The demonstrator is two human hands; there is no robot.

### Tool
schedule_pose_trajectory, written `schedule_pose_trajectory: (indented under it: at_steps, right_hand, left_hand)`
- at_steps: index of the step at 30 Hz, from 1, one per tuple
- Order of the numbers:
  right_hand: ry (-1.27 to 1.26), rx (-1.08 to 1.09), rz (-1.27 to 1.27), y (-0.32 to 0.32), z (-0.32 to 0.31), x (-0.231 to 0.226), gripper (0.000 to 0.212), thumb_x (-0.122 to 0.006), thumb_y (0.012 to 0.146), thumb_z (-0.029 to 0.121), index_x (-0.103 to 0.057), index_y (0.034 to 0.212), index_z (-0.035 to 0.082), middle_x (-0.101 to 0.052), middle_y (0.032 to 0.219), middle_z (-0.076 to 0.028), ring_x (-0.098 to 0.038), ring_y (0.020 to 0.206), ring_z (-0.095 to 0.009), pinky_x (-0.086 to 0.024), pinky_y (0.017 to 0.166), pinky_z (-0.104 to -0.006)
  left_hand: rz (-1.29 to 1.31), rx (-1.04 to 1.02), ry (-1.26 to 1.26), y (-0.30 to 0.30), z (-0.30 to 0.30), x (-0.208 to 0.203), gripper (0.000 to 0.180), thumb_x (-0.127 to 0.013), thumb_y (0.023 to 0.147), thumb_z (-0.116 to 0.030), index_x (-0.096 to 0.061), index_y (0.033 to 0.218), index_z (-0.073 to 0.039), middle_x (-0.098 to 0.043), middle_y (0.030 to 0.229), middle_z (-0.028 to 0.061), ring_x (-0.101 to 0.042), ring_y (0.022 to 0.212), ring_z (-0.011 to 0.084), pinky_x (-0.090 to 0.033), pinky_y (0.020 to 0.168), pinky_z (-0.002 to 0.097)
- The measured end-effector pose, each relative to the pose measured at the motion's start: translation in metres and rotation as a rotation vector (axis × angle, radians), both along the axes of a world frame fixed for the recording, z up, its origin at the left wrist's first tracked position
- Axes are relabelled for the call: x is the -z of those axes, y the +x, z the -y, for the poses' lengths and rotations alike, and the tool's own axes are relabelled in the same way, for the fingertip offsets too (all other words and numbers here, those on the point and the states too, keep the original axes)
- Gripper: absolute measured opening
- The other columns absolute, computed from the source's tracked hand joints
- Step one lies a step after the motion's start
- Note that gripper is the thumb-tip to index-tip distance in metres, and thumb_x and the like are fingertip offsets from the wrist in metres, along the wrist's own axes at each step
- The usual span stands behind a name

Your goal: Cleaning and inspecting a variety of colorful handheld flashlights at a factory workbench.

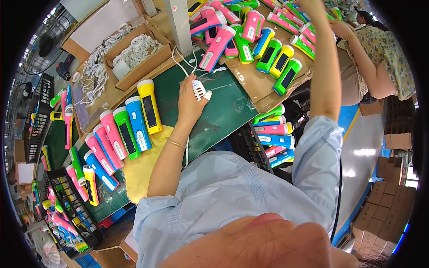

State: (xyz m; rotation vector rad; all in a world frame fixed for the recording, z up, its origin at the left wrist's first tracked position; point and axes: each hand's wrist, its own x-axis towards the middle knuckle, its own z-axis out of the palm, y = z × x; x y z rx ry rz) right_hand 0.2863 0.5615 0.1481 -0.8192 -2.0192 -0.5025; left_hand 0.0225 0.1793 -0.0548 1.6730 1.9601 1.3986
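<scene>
My left hand (190,105) rests on the green tabletop (223,111), fingers closed around a white plug (199,90) whose cable (181,60) runs away ahead. My right hand (313,6) reaches far forward over the coloured flashlights (268,49); I cannot tell its grip.

This is a small factory assembly floor. Dozens of identical plastic flashlights (144,117) in pink, green, blue and yellow lie in rows on a green-topped desk (223,111) and on flattened cardboard (254,85). Black wire crates (71,210) hold more of them. Open cartons of white cords (134,56) sit at the desk's far side, flat boxes (380,214) are stacked on the floor, and another worker (380,58) sits close by.
</scene>
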Motion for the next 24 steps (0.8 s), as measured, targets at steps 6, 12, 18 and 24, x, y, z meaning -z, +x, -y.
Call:
schedule_pose_trajectory:
  at_steps: [6,12,18,24]
  right_hand:
    - [-0.770,-0.480,0.009,-0.164,0.188,0.075,0.028,-0.057,0.083,0.021,-0.062,0.103,0.002,-0.066,0.090,-0.009,-0.062,0.081,-0.017,-0.048,0.073,-0.0311]
    - [-0.735,-0.931,0.266,-0.241,0.304,0.089,0.018,-0.057,0.080,0.012,-0.063,0.093,0.001,-0.064,0.083,-0.016,-0.062,0.076,-0.030,-0.049,0.071,-0.0360]
    - [-0.695,-1.048,0.385,-0.340,0.326,0.103,0.016,-0.056,0.083,0.010,-0.063,0.097,0.005,-0.065,0.086,-0.010,-0.062,0.071,-0.020,-0.048,0.066,-0.0303]
    - [-0.159,-0.893,0.473,-0.469,0.337,0.130,0.013,-0.054,0.069,0.007,-0.065,0.074,0.001,-0.061,0.076,-0.017,-0.058,0.081,-0.032,-0.047,0.076,-0.0420]
  left_hand:
    - [-0.106,-0.074,0.018,-0.018,0.003,0.010,0.068,-0.074,0.068,-0.019,-0.040,0.123,0.003,-0.049,0.118,0.0250,-0.041,0.117,0.0409,-0.034,0.099,0.0430]
    - [-0.109,0.009,0.121,-0.021,0.006,0.002,0.064,-0.074,0.060,-0.021,-0.048,0.115,0.001,-0.052,0.111,0.0199,-0.048,0.106,0.0352,-0.038,0.094,0.0409]
    - [-0.209,-0.017,-0.183,-0.009,0.040,-0.013,0.068,-0.067,0.072,-0.027,-0.038,0.128,-0.002,-0.038,0.131,0.0188,-0.022,0.131,0.0366,-0.024,0.104,0.0502]
    - [-0.305,0.125,-0.343,-0.011,0.080,-0.030,0.072,-0.067,0.073,-0.030,-0.037,0.129,0.003,-0.029,0.138,0.0208,-0.021,0.132,0.0364,-0.024,0.104,0.0516]
